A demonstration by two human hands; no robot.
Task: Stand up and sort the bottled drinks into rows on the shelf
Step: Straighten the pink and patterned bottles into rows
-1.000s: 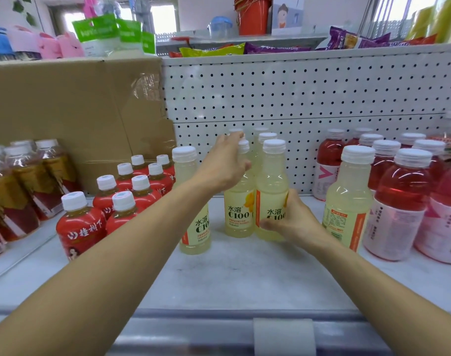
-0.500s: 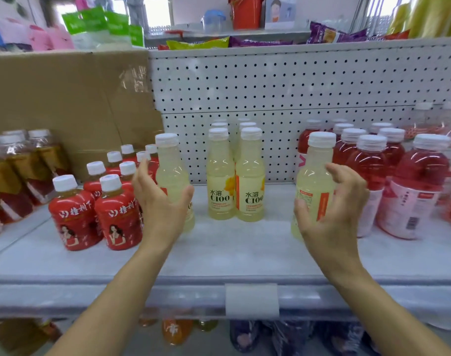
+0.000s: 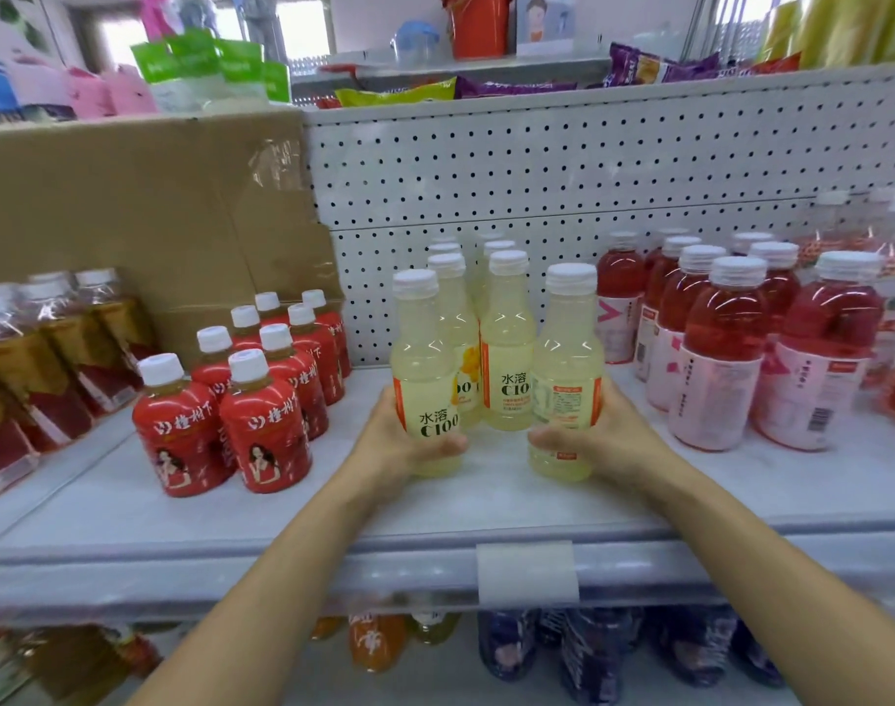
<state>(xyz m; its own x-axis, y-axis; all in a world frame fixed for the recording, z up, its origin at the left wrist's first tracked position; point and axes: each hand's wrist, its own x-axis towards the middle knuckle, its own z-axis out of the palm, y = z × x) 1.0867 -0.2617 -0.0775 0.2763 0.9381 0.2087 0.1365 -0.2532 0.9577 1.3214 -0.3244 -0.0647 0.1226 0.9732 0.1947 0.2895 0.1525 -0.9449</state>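
Left hand grips one pale-yellow C100 bottle, right hand another, both at the row's front on the shelf; shoving them in unevenly could topple the standing bottles behind

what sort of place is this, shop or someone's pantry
Most likely a small shop: a white pegboard-backed metal shelf, a blank price-label holder on its front edge, and rows of identical stock, like the pale yellow plastic drink bottles and red-labelled white-capped bottles.
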